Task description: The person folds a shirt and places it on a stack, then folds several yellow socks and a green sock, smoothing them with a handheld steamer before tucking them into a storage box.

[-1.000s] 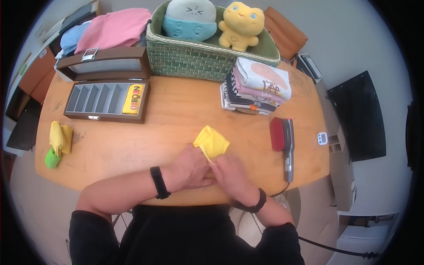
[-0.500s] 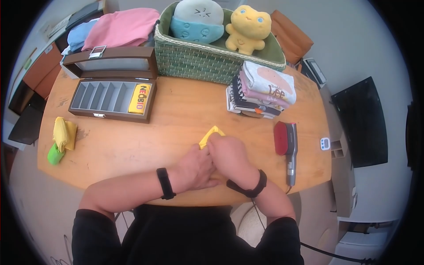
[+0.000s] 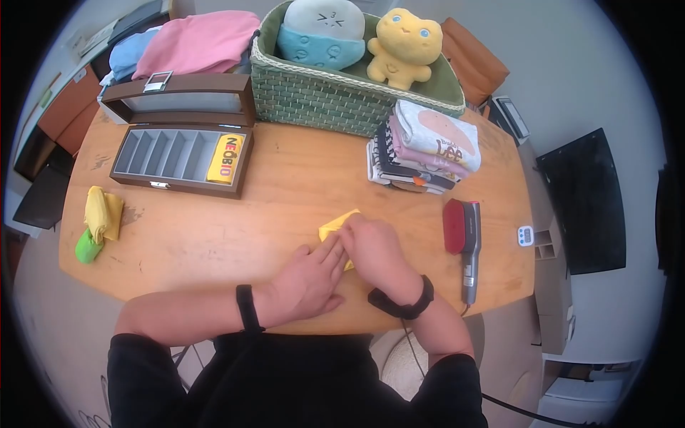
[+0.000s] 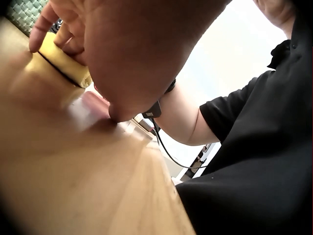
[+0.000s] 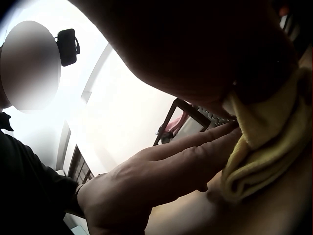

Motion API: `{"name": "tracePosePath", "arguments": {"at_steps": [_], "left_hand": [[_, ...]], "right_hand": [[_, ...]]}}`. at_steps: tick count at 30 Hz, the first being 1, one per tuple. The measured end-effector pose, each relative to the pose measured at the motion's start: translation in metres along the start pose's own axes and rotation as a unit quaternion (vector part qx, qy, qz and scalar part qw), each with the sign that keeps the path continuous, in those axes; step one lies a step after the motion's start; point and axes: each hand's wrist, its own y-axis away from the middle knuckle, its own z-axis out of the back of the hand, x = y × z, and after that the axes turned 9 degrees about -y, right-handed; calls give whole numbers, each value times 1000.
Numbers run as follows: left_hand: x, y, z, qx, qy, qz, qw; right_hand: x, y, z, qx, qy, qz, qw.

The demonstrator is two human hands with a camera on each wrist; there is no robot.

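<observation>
A small folded yellow cloth (image 3: 334, 225) lies at the middle front of the table, partly covered by both hands. The right hand (image 3: 378, 257) pinches its upper part with curled fingers. From the left, the left hand (image 3: 305, 284) reaches in with nearly straight fingers touching the cloth's near side. In the right wrist view, folded layers show in the cloth (image 5: 268, 142), and the extended fingers of the left hand (image 5: 156, 174) meet its edge. The left wrist view has the cloth (image 4: 63, 61) rolled or folded beside the left hand's fingers (image 4: 44, 24).
An open brown compartment box (image 3: 178, 187) holds a yellow NEOBIO item at back left. Yellow and green bundles (image 3: 102, 214) lie far left. Behind are a green basket (image 3: 314, 96) with plush toys and a clothes stack (image 3: 428, 146). A red-and-grey brush-like device (image 3: 471, 228) and small timer (image 3: 525, 236) are right.
The cloth looks smaller and flatter than a second ago, with its raised top folded down. The left hand's fingers have straightened and its wrist has shifted left; the right hand has moved over the cloth.
</observation>
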Motion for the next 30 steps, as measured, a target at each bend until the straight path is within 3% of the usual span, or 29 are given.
{"name": "tracePosePath", "arguments": {"at_steps": [4, 6, 10, 12, 13, 15, 19, 21, 25, 27, 28, 30], "left_hand": [[4, -4, 4, -19, 2, -9, 1000], [6, -12, 9, 89, 33, -7, 995], [17, -16, 8, 65, 63, -15, 996], [24, -20, 15, 158, 79, -20, 984], [25, -18, 12, 158, 78, -24, 984], [28, -15, 5, 52, 98, -17, 994], [27, -16, 11, 81, 84, -21, 993], [26, -19, 11, 104, 20, -21, 994], [31, -14, 3, 118, 23, -36, 992], [34, -8, -1, -5, 26, -65, 998], [34, -8, -3, -9, 24, -62, 998], [35, -8, -6, -101, 135, -56, 984]], "right_hand": [[8, -5, 1, 6, 4, 1, 1000], [11, -8, -5, 25, -23, 29, 999], [16, -4, -15, 17, -31, 49, 998], [17, 4, -20, 11, -25, 62, 998], [18, 7, -19, 8, -25, 60, 998], [22, 16, -18, -8, -51, 37, 998], [31, 38, -24, -38, -38, 20, 998], [27, 42, -31, -96, -74, 52, 991], [29, 48, -24, -113, -91, 121, 982], [21, 44, -4, -80, -138, 28, 987], [14, 40, 4, -79, -135, 32, 987], [-5, 28, 14, -121, -160, 4, 980]]}}
